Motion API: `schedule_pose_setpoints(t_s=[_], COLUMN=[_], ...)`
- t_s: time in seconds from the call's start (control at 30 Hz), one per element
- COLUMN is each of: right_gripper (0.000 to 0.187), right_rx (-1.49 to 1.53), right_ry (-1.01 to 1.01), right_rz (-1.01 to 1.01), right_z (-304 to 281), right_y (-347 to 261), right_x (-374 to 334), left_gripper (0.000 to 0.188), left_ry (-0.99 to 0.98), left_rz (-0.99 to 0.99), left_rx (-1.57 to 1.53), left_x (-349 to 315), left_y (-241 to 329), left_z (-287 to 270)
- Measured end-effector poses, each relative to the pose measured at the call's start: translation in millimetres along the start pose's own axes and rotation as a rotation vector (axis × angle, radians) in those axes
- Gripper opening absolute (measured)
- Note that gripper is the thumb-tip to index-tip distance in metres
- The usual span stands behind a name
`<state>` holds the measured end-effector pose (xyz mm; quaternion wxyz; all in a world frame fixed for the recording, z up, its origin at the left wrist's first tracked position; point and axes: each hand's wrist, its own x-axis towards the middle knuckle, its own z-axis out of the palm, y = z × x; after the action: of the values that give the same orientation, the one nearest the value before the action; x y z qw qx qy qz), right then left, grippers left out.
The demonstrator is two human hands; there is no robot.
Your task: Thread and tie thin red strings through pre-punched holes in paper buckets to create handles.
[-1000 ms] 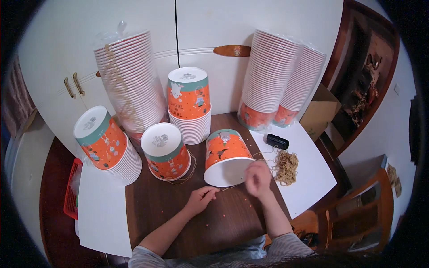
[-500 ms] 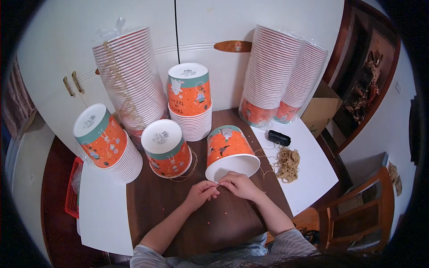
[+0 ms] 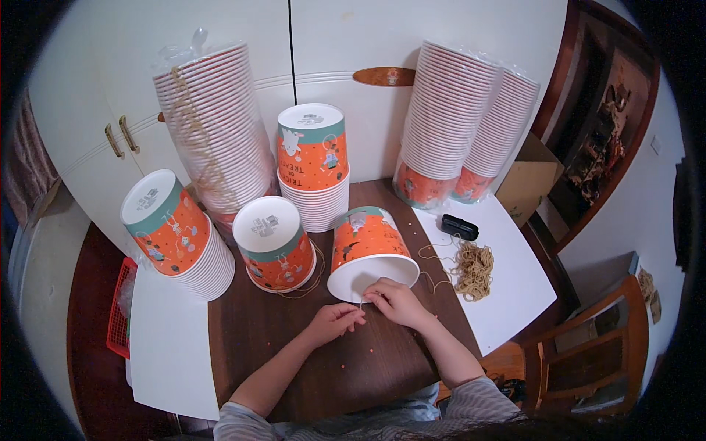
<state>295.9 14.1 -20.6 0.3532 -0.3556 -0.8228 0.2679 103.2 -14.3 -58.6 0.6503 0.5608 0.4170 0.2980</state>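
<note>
An orange paper bucket [image 3: 371, 239] with a green band lies on its side, its white mouth toward me. At the near edge of that mouth, my right hand [image 3: 397, 303] pinches a thin tan cord [image 3: 361, 303], its fingers partly over the rim. My left hand [image 3: 334, 324], just to the left and slightly nearer me, has its fingers closed on the lower part of the same cord. How the cord runs inside the bucket is hidden. Left of it, another orange bucket [image 3: 281, 257] stands upside down with a tan cord handle [image 3: 318, 272] at its rim.
Nested bucket stacks stand at the left [image 3: 176, 239], centre back [image 3: 314, 176], back left [image 3: 213, 125] and back right [image 3: 448, 110]. A tangled bundle of tan cords [image 3: 473, 270] and a black case [image 3: 459, 227] lie on the right. Small orange bits dot the brown tabletop [image 3: 294, 375].
The lying bucket has rolled a little to the left. My hands, close together before, are slightly farther apart, with a short length of cord showing between them.
</note>
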Motion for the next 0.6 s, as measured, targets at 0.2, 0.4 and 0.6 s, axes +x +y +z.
schedule_pose_setpoints(t_s=[0.2,0.4,0.6], right_gripper=[0.01,0.009,0.016], right_rx=[0.003,0.049,0.191], right_ry=[0.01,-0.09,-0.242], right_rz=[0.007,0.068,0.11], right_z=[0.0,-5.1,-2.2], right_y=[-3.6,-1.0,1.0], right_x=[0.2,-1.4,-3.1], left_gripper=[0.019,0.015,0.012], left_ry=[0.058,0.098,0.128], left_rz=[0.099,0.108,0.137], left_rx=[0.099,0.119,0.168], left_x=[-1.4,-2.8,-3.1], left_y=[-1.4,1.4,2.6], left_z=[1.3,2.0,2.1])
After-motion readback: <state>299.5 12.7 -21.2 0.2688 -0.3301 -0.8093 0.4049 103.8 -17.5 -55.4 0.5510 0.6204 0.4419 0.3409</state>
